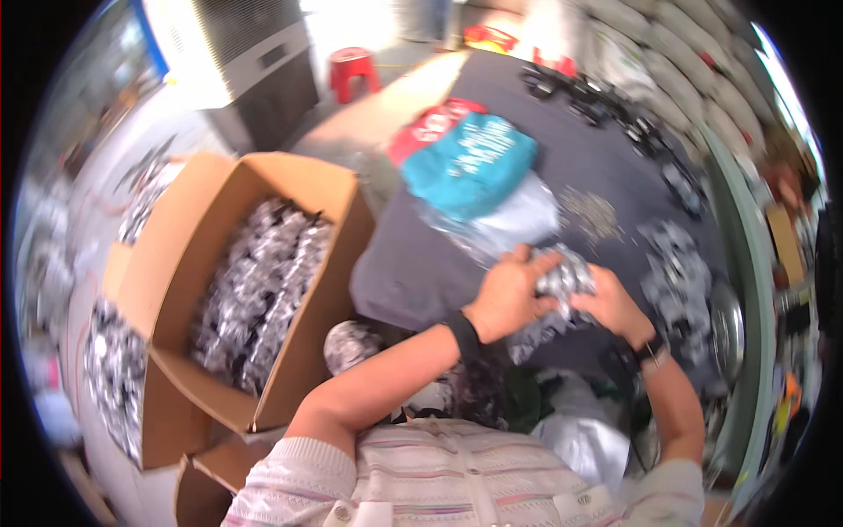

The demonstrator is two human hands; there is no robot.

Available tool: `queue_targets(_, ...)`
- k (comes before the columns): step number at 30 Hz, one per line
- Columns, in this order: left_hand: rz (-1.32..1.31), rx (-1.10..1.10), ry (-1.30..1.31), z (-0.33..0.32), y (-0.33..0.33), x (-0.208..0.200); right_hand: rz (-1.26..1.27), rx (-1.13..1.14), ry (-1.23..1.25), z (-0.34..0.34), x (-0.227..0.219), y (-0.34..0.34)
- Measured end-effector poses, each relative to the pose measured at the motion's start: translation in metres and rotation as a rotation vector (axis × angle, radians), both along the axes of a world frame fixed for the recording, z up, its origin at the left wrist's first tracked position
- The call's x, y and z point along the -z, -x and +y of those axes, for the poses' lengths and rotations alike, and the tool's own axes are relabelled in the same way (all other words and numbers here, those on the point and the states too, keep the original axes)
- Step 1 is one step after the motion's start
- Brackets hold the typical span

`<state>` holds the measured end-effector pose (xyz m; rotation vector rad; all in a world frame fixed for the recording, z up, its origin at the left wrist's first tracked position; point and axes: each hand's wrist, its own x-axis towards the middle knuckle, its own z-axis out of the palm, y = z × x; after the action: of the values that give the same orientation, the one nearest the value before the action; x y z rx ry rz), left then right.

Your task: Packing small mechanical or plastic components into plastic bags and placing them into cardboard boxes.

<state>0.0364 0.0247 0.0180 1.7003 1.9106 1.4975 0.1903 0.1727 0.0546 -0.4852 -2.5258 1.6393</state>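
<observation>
Near the front edge of a grey-covered table [395,272], my left hand [512,294] and my right hand [612,303] are closed from both sides around a bundle of shiny silvery pieces [566,277]. Blur hides what kind of pieces they are. More silvery pieces [534,338] lie just below my hands at the table edge. Beyond my left hand rests a clear plastic bag [518,220], with a teal printed bag [474,167] and a red one [439,123] behind it. To the right of my right hand is a pile of similar silvery pieces [680,281].
An open cardboard box [167,272] full of silvery pieces stands on the left. Small bits [590,213] are scattered on the table. Black parts [606,105] line its far right side, by a green rail [738,202]. A red stool [353,72] and stacked sacks [676,70] stand behind.
</observation>
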Motion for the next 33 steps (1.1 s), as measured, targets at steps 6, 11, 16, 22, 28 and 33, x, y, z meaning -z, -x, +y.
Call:
queue_targets(6,0.05,-0.203,-0.156,-0.061,0.053,-0.04,0.162,-0.183,-0.055,-0.05,-0.062,0.081)
queue_targets(11,0.002,-0.491,-0.269,-0.141,0.171,-0.037,0.308,-0.468,-0.255,-0.11,-0.067,0.252)
queue_targets(16,0.004,-0.748,-0.259,-0.197,0.304,-0.003,0.318,-0.683,-0.346,-0.158,-0.03,0.434)
queue_targets(22,-0.132,-0.89,-0.21,-0.214,0.449,0.109,0.142,-0.545,-0.391,-0.195,0.073,0.6)
queue_targets(28,-0.33,-0.879,-0.038,-0.201,0.518,0.226,0.02,-0.36,-0.042,-0.186,0.201,0.663)
queue_targets(33,-0.448,-0.823,0.107,-0.191,0.543,0.274,-0.018,-0.263,-0.002,-0.174,0.275,0.689)
